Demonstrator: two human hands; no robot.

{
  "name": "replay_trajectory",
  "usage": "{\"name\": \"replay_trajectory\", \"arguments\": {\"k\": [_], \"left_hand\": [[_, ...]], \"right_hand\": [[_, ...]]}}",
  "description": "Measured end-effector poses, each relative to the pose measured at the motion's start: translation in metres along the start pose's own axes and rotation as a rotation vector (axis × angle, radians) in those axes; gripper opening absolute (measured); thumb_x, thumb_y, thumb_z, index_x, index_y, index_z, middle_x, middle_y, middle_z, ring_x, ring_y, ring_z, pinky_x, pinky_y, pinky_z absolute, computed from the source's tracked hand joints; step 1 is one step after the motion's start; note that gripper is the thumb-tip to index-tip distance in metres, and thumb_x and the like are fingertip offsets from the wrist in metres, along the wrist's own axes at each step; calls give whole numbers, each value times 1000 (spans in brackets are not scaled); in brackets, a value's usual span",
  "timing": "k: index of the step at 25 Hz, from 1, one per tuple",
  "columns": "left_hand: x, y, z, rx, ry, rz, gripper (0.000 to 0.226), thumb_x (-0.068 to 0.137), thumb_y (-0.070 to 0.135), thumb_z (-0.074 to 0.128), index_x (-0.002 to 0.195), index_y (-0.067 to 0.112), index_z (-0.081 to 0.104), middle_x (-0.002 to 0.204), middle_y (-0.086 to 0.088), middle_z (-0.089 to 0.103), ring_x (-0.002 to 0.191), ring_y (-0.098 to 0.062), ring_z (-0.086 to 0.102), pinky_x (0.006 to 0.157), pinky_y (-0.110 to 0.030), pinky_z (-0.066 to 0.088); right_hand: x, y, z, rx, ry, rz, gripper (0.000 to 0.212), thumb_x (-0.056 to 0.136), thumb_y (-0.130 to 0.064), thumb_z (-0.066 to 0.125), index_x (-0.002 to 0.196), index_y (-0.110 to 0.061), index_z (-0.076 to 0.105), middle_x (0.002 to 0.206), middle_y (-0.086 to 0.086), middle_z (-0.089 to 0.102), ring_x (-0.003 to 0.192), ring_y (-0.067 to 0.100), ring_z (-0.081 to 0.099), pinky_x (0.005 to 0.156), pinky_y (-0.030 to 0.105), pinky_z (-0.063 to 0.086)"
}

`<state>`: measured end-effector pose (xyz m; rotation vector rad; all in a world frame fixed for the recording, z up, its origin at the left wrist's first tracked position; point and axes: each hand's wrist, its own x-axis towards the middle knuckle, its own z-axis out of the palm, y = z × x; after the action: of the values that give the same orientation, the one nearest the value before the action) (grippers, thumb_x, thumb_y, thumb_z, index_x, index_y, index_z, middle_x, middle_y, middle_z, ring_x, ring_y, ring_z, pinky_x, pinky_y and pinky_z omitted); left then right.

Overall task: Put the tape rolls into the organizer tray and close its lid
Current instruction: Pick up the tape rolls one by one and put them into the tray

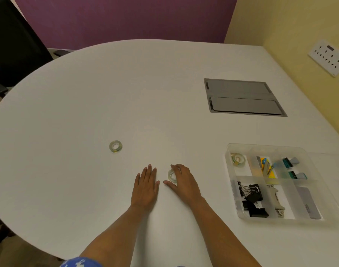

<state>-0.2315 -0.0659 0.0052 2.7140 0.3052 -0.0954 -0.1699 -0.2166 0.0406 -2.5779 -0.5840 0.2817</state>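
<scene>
Right hand (182,180): curled over the near roll (171,175), fingers on its far side and thumb on the near side; the pinch looks narrow but not clearly closed, and the roll lies flat on the table (87,93).
Left hand (145,186): flat on the table, palm down, fingers spread a little, holding nothing.
Far roll (115,146): lies flat, alone, well to the left of both hands.
Tray (228,151): at the right, lid off or swung open; one roll (238,159) already sits in its near-left-rear compartment, with binder clips (250,197) in the compartment in front.
Lid: I cannot tell where it is; a clear sheet may lie to the tray's right.
Risk, slip: the roll is thin, smooth and flat, so a shallow pinch could let it skid away.
Risk, drop: released on edge above the tray, it could roll or land among the clips.
Risk, lid: a roll leaning on a divider would likely stop the lid seating.
Risk, omission: the far roll is easy to forget.
</scene>
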Motion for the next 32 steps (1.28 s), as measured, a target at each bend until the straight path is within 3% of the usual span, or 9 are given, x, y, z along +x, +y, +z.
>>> {"name": "replay_trajectory", "arguments": {"k": [5,8,12,16,19,26,32], "left_hand": [[0,1,-3,15,-14,8,108,64,66,-37,150,19,8,160,0,2,148,-16,0,115,-29,-10],[-1,3,-4,10,-23,4,95,74,65,-25,150,19,7,160,0,1,148,-15,-1,119,-32,-6],[0,6,-3,16,-6,-4,108,65,65,-38,150,16,9,160,-4,3,148,-20,0,119,-35,-3],[2,20,-1,20,-4,-22,86,78,53,-16,149,15,11,160,-7,3,148,-24,-1,120,-39,-1],[4,38,4,26,-23,-12,84,76,48,-15,150,15,8,160,-6,-1,148,-23,-3,120,-38,-3],[11,86,21,31,-45,20,86,73,47,-17,150,16,6,160,-6,-4,148,-21,-5,120,-38,-4],[13,117,34,28,-39,16,85,74,47,-17,150,16,6,160,-7,-3,148,-21,-5,120,-39,-4]], "right_hand": [[2,5,2,-51,-14,-43,58,90,-39,56,139,-15,39,141,4,45,131,23,41,105,33,40],[2,7,0,-29,14,-45,53,91,-33,56,138,-15,41,138,4,48,129,22,43,103,32,43],[4,9,-13,60,97,-20,51,90,-29,58,137,-13,43,138,5,48,128,22,43,99,31,45],[10,19,-43,135,174,7,49,89,-24,62,134,-13,46,136,5,49,126,21,43,97,28,44],[14,39,-71,177,236,72,49,87,-18,64,132,-11,47,134,8,50,124,23,43,93,25,41],[5,102,-131,255,413,272,49,81,-5,69,127,-4,51,131,18,49,120,31,47,100,29,38],[-10,157,-141,164,330,373,50,78,-4,69,126,-6,52,130,20,47,122,36,46,102,38,40]]}}
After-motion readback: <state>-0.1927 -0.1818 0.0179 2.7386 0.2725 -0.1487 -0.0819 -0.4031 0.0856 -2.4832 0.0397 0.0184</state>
